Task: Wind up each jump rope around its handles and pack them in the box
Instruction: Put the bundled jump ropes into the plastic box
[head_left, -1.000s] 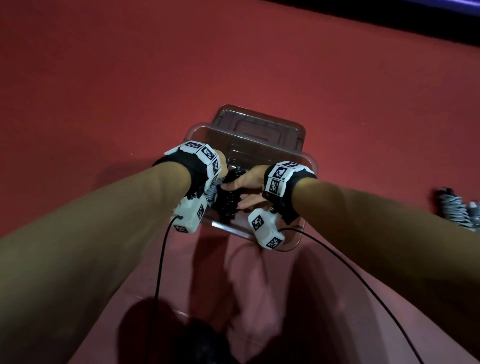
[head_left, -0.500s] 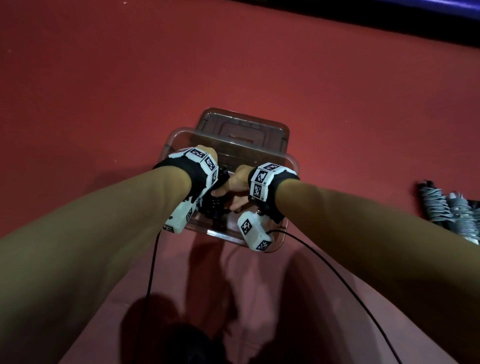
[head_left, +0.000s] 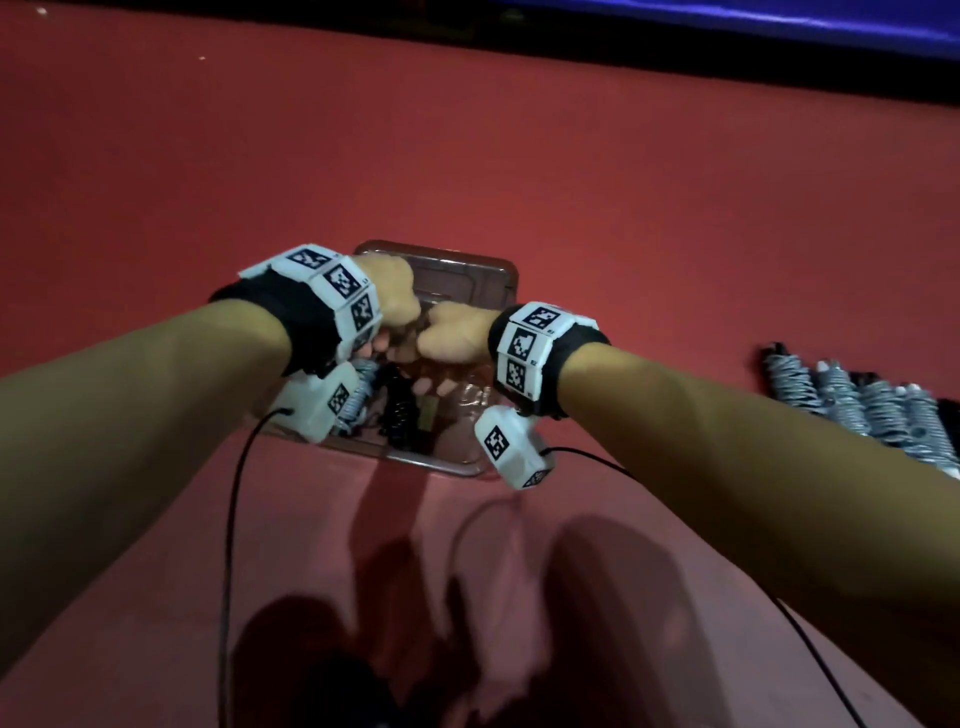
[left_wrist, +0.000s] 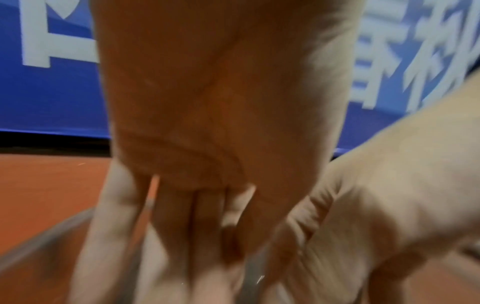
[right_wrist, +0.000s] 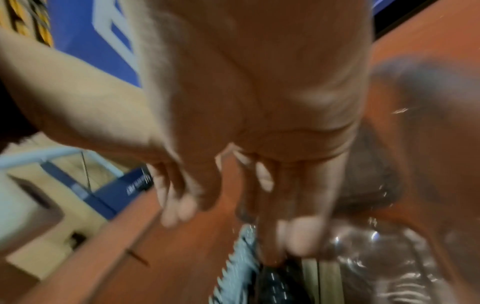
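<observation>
A clear plastic box (head_left: 441, 466) stands on the red floor. Inside it lie a wound black jump rope (head_left: 400, 410) and, to its left, a wound grey-white jump rope (head_left: 363, 397). My left hand (head_left: 389, 306) and right hand (head_left: 452, 335) hover side by side above the box, fingers hanging down, holding nothing. In the blurred left wrist view my left hand (left_wrist: 194, 236) shows straight fingers over the box rim. In the right wrist view my right hand (right_wrist: 285, 205) hangs just above the grey-white rope (right_wrist: 239, 267) and the black rope (right_wrist: 275, 286).
The box's clear lid (head_left: 467, 270) lies on the floor behind the box. Several wound grey ropes (head_left: 857, 402) lie in a row at the far right. A blue banner (head_left: 779, 31) with a dark strip borders the red floor at the back.
Both hands have let go of the black rope bundle and risen out of the box. The bundle now lies in the box beside the grey-white one.
</observation>
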